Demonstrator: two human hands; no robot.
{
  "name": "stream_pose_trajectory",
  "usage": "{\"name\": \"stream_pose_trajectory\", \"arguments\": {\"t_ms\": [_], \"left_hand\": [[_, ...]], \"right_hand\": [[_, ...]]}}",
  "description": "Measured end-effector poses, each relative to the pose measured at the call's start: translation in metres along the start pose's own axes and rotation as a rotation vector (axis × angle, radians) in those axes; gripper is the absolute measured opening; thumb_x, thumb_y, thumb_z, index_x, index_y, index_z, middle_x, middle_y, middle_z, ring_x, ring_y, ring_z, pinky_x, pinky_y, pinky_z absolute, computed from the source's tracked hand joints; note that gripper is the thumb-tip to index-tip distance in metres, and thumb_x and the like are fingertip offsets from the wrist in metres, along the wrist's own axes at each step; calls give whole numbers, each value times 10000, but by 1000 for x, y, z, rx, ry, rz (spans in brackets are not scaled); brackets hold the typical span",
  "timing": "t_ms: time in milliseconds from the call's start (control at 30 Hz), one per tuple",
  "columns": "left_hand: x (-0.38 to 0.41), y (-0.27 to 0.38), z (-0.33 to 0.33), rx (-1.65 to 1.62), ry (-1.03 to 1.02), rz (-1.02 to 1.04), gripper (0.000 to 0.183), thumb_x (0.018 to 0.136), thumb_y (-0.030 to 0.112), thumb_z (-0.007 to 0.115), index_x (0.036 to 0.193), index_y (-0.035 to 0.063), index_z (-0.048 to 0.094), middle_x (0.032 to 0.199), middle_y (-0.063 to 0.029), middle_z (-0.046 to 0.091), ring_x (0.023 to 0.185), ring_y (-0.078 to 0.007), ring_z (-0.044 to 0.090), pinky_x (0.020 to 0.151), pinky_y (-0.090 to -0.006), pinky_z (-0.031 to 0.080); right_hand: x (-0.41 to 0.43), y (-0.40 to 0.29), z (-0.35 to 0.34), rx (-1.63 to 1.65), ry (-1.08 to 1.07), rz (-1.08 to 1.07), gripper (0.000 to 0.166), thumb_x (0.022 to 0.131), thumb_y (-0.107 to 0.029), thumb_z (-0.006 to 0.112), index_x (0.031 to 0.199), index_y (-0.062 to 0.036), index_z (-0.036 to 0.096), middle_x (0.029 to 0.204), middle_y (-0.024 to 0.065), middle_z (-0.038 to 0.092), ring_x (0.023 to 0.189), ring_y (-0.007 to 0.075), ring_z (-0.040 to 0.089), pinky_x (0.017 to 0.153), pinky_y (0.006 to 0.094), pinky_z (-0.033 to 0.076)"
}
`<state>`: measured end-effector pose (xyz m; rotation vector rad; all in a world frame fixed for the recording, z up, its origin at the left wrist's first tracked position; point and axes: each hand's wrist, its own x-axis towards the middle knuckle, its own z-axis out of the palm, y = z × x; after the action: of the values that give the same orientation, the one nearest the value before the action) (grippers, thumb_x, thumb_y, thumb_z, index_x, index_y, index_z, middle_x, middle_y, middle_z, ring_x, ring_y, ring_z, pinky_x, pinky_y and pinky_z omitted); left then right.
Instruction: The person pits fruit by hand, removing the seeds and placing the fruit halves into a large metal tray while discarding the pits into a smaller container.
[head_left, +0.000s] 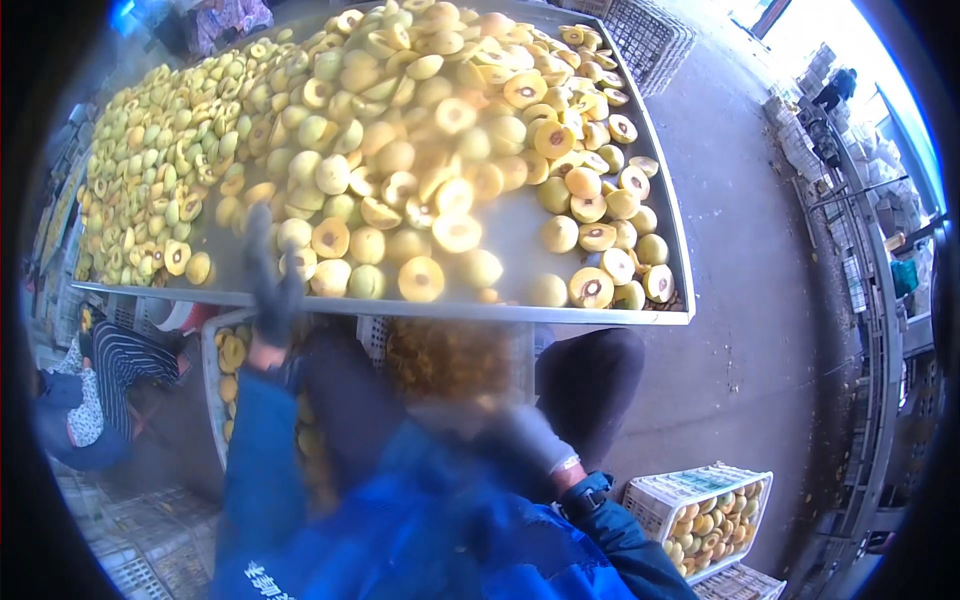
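Note:
A heap of halved yellow peaches (420, 279), many with the stone in the cut face, covers much of a metal-rimmed table (495, 309). My gloved left hand (271, 289) reaches over the table's front rim, thumb and fingers apart, beside the nearest halves. I see nothing in its grasp. My right hand (529, 439), in a grey glove, is low by my lap and blurred; its fingers and anything in them cannot be made out. Between my knees, under the table edge, is a container of brownish pieces (450, 356), also blurred.
A plastic crate (212, 390) of fruit stands by my left leg. Another fruit-filled crate (651, 499) sits on a crate at my right. A co-worker in striped trousers (135, 360) is at the left, another person (225, 22) beyond the table. Stacked crates (649, 41) stand behind the table.

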<state>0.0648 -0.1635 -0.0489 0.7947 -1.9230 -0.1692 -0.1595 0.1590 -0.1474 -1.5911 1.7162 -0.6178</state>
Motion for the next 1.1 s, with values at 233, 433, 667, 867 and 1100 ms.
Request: {"name": "stream_pose_trajectory", "arguments": {"t_ms": [233, 433, 667, 867, 1100], "left_hand": [[128, 93, 247, -101, -212, 582, 496, 852, 144, 599, 1314, 21, 467, 1306, -208, 497, 1252, -401, 438, 1045, -460, 359], [132, 92, 371, 74, -522, 386, 484, 855, 267, 600, 1272, 49, 489, 1168, -202, 530, 1098, -372, 513, 905, -463, 438], [96, 69, 352, -417, -437, 131, 531, 814, 217, 707, 1278, 50, 511, 1180, -139, 538, 1094, -239, 541, 889, -354, 467], [58, 124, 212, -849, -744, -272, 602, 804, 202, 750, 1313, 14, 488, 1233, -76, 538, 1164, -173, 506, 960, -324, 443], [-22, 171, 77, -892, -488, -354, 515, 865, 158, 676, 1304, -21, 477, 1232, -134, 570, 1141, -188, 541, 966, -321, 449]], "right_hand": [[9, 17, 16, 130, 114, 89, 271, 838, -249, 663, 906, -49, 494, 758, 237, 629, 712, 432, 621, 619, 509, 485], [6, 26, 29, 132, 54, 62, 302, 828, -266, 680, 944, -64, 487, 757, 230, 626, 703, 427, 621, 623, 500, 491], [6, 14, 4, 195, 209, 29, 321, 823, -253, 685, 1016, -69, 507, 780, 211, 629, 727, 405, 634, 624, 468, 502], [25, -44, -114, 852, 828, 165, 90, 920, -51, 571, 998, -14, 549, 755, -44, 536, 621, 10, 457, 519, 188, 384], [53, -90, -101, 1162, 505, 198, 230, 938, -155, 566, 1094, 13, 577, 850, 10, 604, 709, 67, 546, 635, 219, 463]]}}
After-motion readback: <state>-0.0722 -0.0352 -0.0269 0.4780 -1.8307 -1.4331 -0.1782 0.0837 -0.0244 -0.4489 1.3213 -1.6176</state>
